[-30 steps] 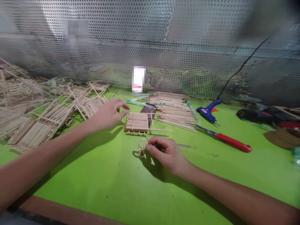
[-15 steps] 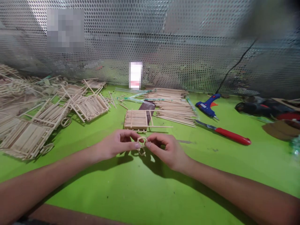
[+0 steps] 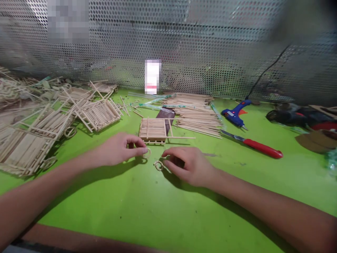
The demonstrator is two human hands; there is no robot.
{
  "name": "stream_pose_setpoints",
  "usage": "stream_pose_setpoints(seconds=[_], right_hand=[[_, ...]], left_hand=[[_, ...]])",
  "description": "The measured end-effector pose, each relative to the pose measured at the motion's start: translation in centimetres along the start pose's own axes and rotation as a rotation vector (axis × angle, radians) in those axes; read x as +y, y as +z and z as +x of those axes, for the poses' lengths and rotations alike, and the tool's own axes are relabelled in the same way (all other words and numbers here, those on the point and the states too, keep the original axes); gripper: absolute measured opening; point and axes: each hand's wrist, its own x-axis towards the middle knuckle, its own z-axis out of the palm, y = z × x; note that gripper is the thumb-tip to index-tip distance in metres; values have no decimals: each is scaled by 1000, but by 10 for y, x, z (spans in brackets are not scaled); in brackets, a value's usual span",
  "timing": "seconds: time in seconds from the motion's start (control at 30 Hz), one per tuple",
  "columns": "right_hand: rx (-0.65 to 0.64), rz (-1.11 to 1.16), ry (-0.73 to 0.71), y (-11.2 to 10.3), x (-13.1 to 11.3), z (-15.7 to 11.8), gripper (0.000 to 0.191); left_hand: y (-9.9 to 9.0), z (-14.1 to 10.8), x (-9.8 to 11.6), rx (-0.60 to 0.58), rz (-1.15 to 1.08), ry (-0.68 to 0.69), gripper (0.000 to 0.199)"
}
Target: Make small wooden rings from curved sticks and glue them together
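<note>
Between the thumb and fingers of my left hand [image 3: 123, 149] is a small pale wooden ring [image 3: 149, 153], held just above the green table [image 3: 147, 207]. My right hand [image 3: 192, 165] is open, its thumb and index finger a little apart. Close to those fingertips lies a second wooden ring [image 3: 158, 166] with small stubs around its rim; whether the thumb touches it I cannot tell. Just beyond both hands sits a miniature cart body [image 3: 153, 129] made of thin sticks, with two long shafts pointing right.
Several stick-built carts [image 3: 100, 114] crowd the left side. Behind the cart body lies a pile of thin sticks [image 3: 195, 116]. To the right are a blue glue gun [image 3: 235, 113] with a cord and a red-handled knife [image 3: 263, 148]. A perforated metal sheet [image 3: 210, 52] closes off the back.
My hands have moved apart. The ring both hands were gripping has gone left with my left hand, and my right fingers have come off it. The view has tilted slightly downward.
</note>
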Motion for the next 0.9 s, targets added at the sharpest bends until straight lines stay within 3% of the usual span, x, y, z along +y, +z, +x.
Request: stream_pose_setpoints(seconds=[0.1,0.23,0.4,0.53,0.7,0.9], right_hand=[[-65,-104,-74,-1,-1,0,30],[-117,-172,-130,0,-3,1,31],[-96,-66,-90,2,-1,0,22],[-73,33,-60,2,-2,0,10],[-68,-28,-69,0,-2,1,15],[-64,27,-46,-2,-1,1,13]], left_hand=[[-2,3,-4,-12,93,51,40],[-1,4,-3,58,170,106,34],[0,1,2,106,285,66,46],[11,-4,8,115,258,170,39],[26,-8,10,83,308,285,27],[22,-6,4,165,238,302,32]])
